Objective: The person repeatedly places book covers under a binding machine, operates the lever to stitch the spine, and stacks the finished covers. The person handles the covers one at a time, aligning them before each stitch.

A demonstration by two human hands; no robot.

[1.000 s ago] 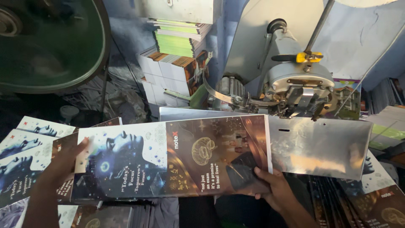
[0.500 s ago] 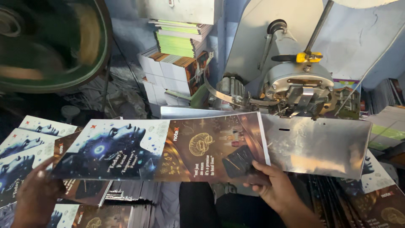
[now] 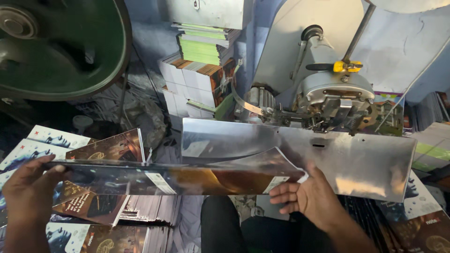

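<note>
Glossy printed cover sheet point(image 3: 187, 178) held out flat and nearly edge-on, just in front of the shiny metal plate point(image 3: 356, 159) of the stitching machine point(image 3: 335, 96). Left hand point(image 3: 28, 187) pinching the left end, right hand point(image 3: 307, 197) gripping the right end, both grips clamped on it. More covers piled point(image 3: 101, 197) underneath.

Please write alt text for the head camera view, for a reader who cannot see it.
Two bare hands hold a wide glossy printed cover nearly flat, the left hand at its left end and the right hand under its right end. It lies in front of the shiny metal table of a stitching machine. More printed covers lie stacked at the left.
</note>
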